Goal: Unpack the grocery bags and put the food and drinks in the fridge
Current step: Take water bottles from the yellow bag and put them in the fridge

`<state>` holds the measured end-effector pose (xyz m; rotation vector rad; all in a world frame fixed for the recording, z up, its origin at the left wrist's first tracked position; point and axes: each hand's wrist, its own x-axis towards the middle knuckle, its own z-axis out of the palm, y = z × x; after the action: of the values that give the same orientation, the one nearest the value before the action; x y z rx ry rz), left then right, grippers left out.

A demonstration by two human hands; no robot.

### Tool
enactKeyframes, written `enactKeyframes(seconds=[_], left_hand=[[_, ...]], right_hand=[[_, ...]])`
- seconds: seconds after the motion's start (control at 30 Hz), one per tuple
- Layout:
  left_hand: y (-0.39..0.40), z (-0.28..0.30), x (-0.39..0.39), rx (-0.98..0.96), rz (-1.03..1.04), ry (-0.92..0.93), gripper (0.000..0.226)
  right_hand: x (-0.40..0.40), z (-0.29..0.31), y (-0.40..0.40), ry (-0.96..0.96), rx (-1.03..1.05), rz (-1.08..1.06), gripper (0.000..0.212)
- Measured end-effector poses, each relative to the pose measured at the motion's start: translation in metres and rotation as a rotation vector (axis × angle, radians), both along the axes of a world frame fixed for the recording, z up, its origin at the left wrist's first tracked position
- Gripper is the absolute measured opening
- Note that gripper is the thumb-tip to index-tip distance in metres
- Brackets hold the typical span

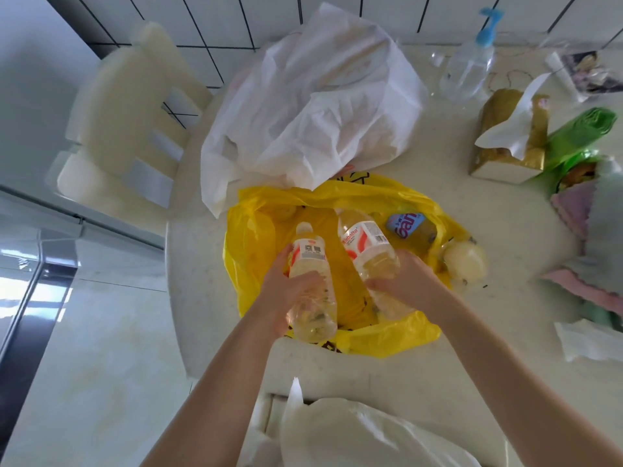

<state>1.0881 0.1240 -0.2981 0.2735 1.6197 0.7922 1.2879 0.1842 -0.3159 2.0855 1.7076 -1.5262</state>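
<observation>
Over the open yellow bag [256,237] on the desk [505,264], both hands are lifting out drinks, and the step goes best if each bottle comes straight up and clear of the plastic before turning toward the fridge [37,251] at the left, so the bag's loose rim does not snag and drag the other items along. Left hand [286,298] has its fingers curled round the lower body of the left bottle [312,281], cap pointing away, the bottle raised a little above the bag. Right hand [401,281] wraps the lower half of the right bottle [367,251] in the same way, thumb across the front. A firm grip low on the body seems wise, since the clear plastic looks smooth. Left inside the bag are a blue-labelled bottle [411,230] and a pale round item [467,261]; a white bag [303,112] sits just behind, not yet emptied as far as can be seen
</observation>
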Motion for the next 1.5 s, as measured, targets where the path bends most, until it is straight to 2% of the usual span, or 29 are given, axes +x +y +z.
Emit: enactKeyframes(seconds=[0.2, 0.4, 0.5, 0.63, 0.77, 0.87, 1.03, 1.27, 1.5], left_hand=[[-0.03, 0.02, -0.02, 0.115, 0.011, -0.12, 0.077], [-0.077, 0.036, -0.044, 0.304, 0.072, -0.276, 0.077], [-0.105, 0.045, -0.053, 0.371, 0.092, -0.282, 0.068], [-0.161, 0.055, -0.071, 0.392, 0.159, -0.34, 0.061], [-0.228, 0.063, -0.092, 0.402, 0.198, -0.261, 0.055], [-0.289, 0.063, -0.108, 0.406, 0.211, -0.147, 0.059], [-0.382, 0.063, -0.125, 0.406, 0.344, -0.129, 0.049], [-0.494, 0.052, -0.141, 0.41, 0.576, -0.09, 0.061], [-0.571, 0.039, -0.157, 0.402, 0.863, -0.08, 0.077]], right_hand=[[-0.007, 0.023, -0.034, 0.195, -0.131, -0.179, 0.064], [-0.023, 0.048, -0.074, 0.338, -0.131, -0.194, 0.067], [-0.04, 0.06, -0.097, 0.424, -0.119, -0.139, 0.064], [-0.072, 0.072, -0.139, 0.503, -0.11, -0.011, 0.074], [-0.103, 0.078, -0.192, 0.592, -0.154, 0.093, 0.085], [-0.126, 0.079, -0.242, 0.663, -0.2, 0.161, 0.078], [-0.159, 0.081, -0.314, 0.659, -0.199, 0.328, 0.07], [-0.203, 0.073, -0.388, 0.62, -0.268, 0.578, 0.069], [-0.263, 0.069, -0.441, 0.642, -0.525, 0.704, 0.071]])
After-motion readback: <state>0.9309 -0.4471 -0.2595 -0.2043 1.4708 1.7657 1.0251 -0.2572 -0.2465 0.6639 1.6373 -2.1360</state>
